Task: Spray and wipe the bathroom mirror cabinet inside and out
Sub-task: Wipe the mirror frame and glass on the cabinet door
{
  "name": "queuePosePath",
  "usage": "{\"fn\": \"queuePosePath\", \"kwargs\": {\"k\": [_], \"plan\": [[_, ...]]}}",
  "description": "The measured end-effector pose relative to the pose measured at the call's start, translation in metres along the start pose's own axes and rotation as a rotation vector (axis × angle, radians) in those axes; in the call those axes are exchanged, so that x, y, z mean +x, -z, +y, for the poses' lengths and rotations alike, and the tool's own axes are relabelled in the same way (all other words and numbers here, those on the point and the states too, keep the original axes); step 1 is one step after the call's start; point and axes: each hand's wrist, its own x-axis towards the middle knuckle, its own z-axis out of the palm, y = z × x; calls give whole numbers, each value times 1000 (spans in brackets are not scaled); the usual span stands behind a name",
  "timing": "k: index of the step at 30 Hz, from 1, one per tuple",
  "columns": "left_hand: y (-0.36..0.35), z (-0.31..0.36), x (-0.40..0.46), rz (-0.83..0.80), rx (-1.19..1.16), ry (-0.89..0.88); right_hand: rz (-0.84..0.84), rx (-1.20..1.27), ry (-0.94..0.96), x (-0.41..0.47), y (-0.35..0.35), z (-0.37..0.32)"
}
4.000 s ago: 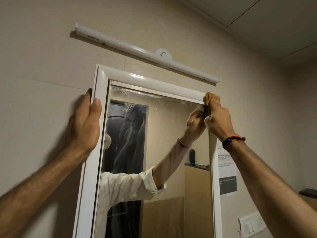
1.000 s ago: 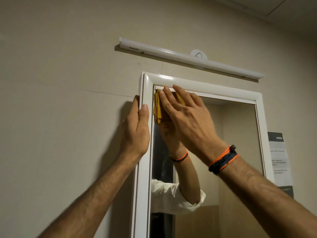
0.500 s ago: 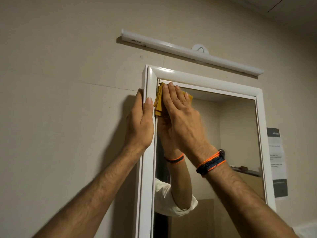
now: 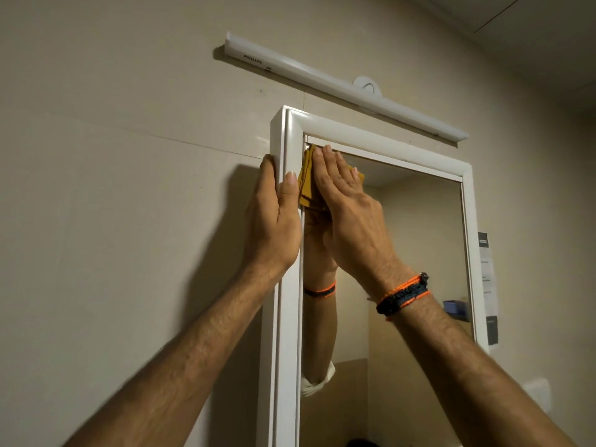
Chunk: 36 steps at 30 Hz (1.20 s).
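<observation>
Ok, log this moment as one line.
right hand: flat on yellow cloth, mirror top-left corner | left hand: holding cabinet frame

Your left hand (image 4: 274, 221) on cabinet frame (image 4: 288, 317) left edge; right hand (image 4: 348, 214) flat on cloth (image 4: 304, 185), mirror (image 4: 416, 269) top-left corner; lamp (image 4: 342, 83) above.

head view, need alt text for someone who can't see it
A right hand presses a yellow cloth flat against the top left corner of a mirror, while the left hand holds the left edge of its white frame. A light bar is mounted on the beige wall above.
</observation>
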Motion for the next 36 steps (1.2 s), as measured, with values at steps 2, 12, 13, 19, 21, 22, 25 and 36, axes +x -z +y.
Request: {"fn": "queuePosePath", "kwargs": {"k": [2,12,13,19,21,22,25,36], "plan": [[4,-1,-7,-24,-22,7,-4,27,4,-11,-2,-4],[7,-7,-36,-22,-83,38,26,231,-53,-45,-14,-18],[6,-6,-36,-14,-92,46,53,208,-63,-45,-18,-21],[7,-10,-36,-10,-52,28,179,165,-34,-44,-34,-12],[8,-11,-36,-11,-59,31,197,171,-6,-43,-34,-6],[7,-11,-36,-12,-58,32,199,166,8,-43,-34,-2],[8,-11,-36,-15,-32,25,216,160,46,-42,-34,9],[7,-13,-37,0,-22,8,294,270,-358,-62,-18,164]]}}
